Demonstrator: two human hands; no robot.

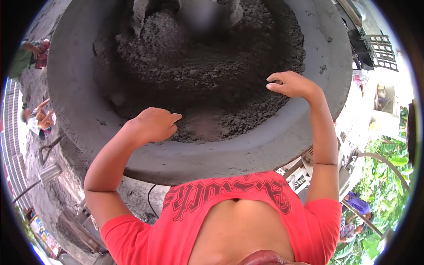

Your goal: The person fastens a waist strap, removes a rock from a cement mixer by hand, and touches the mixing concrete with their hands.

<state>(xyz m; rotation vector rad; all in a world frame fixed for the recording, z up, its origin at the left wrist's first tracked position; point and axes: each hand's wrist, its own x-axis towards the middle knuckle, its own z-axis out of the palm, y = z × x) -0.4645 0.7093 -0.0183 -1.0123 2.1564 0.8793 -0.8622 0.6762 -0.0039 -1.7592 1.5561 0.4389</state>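
A large round grey mixing pan [152, 164] fills the upper view, holding crumbly, damp-looking grey mix [176, 66]. My left hand [152, 125] is above the pan's near left part, with its index finger pointing inward, the thumb apart, and the other fingers curled and partly hidden. Nothing shows in it. Over the right part of the mix is my right hand [287, 84], loosely bent, with a gap between thumb and fingers and nothing between them. Mixer arms [140, 15] coated in grey material stand in the mix at the top, around a blurred dark centre.
Two people, one in green [22, 59] and one in white [37, 121], are at the left. A shovel [51, 172] lies on the ground there. A dark metal grate [383, 52] is at upper right. Another person in purple [358, 203] is by green plants.
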